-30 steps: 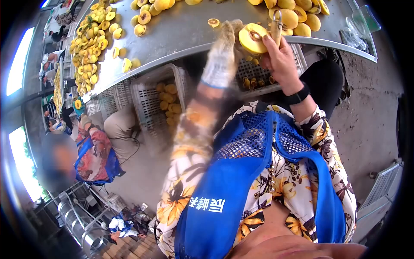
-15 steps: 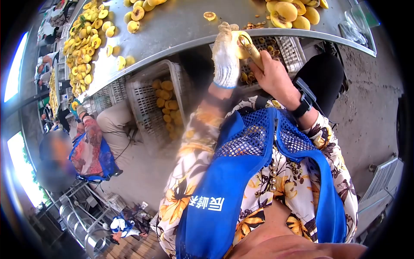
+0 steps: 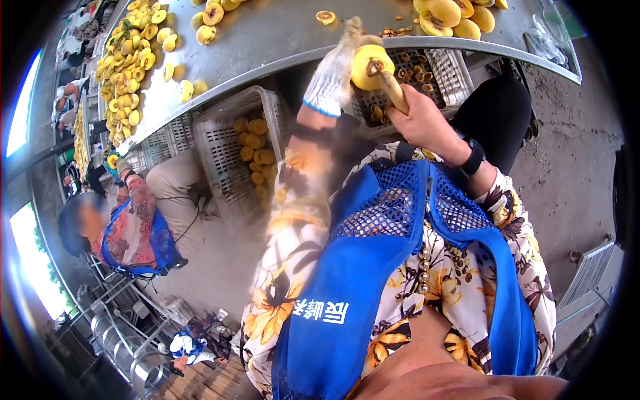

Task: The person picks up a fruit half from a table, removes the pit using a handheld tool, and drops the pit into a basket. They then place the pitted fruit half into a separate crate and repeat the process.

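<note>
My left hand (image 3: 337,72), in a white knitted glove with soiled fingertips, is closed around a yellow halved fruit (image 3: 368,67) over the table's front edge. Its cut face is turned toward me, with a brown centre. My right hand (image 3: 421,119) is bare and wrapped round the wooden handle (image 3: 395,93) of a tool whose tip meets the middle of the fruit. Below both hands, a white crate (image 3: 450,75) holds small brown pieces. A single fruit half (image 3: 325,17) lies on the metal table (image 3: 273,40) beyond my left hand.
Fruit halves are heaped at the table's left (image 3: 127,73) and back right (image 3: 460,17). A second crate (image 3: 220,143) of yellow fruit stands under the table. A co-worker in a blue vest (image 3: 143,233) sits at the left. Clear plastic (image 3: 547,47) lies at the right end.
My left forearm has shifted left and the glove is tilted more. The fruit now shows its cut face toward me, with the tool tip at its centre. The co-worker's head has moved slightly.
</note>
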`<control>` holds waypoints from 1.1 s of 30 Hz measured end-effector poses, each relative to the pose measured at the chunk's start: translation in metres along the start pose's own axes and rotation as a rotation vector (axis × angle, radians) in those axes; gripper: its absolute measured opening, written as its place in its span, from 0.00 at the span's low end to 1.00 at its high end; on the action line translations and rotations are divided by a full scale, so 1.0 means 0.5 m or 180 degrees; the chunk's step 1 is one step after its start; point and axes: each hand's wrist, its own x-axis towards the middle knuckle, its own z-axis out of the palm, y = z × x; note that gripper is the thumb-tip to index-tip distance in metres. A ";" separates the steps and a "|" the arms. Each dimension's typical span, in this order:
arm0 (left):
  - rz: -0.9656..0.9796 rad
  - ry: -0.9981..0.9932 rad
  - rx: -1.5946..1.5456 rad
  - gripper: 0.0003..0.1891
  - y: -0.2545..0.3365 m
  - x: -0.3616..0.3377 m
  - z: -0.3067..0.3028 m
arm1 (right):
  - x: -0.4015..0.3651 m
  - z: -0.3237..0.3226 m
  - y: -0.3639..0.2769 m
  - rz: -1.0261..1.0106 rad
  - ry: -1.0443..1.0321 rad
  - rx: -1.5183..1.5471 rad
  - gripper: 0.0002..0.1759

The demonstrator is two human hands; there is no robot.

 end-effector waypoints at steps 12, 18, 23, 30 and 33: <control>0.0514 0.0529 -0.0854 0.12 -0.050 -0.007 0.027 | -0.011 0.028 -0.046 0.0562 -0.0398 0.1435 0.06; 0.1832 0.0501 0.0697 0.11 -0.098 0.043 -0.015 | -0.010 0.033 -0.014 0.0620 -0.0361 0.1540 0.06; 0.1867 0.0687 0.1237 0.12 -0.097 0.051 -0.007 | -0.011 0.033 -0.022 0.0780 -0.0367 0.1574 0.06; 0.1525 0.0639 0.1124 0.10 -0.123 0.062 -0.013 | -0.014 0.032 -0.013 0.0856 -0.0453 0.1402 0.07; 0.1572 0.0226 0.0374 0.13 -0.131 0.059 -0.025 | -0.016 0.038 -0.007 0.0819 -0.0440 0.1486 0.07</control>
